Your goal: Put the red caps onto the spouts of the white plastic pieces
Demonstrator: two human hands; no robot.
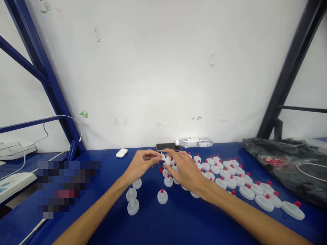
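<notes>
My right hand grips a translucent white nozzle lid between thumb and fingers, its spout turned to the left. At that spout, the thumb and forefinger of my left hand are pinched together. A speck of red shows at these fingertips, apparently a small red cap mostly hidden by them. Loose red caps lie on the table just below. Nearer me on the left are uncapped white lids. A lid with a red cap stands in front of my hands.
Many red-capped white lids cover the right of the blue table. By the wall lie a phone, a water bottle and a white earbud case. A black plastic bag sits far right; a power strip is at left.
</notes>
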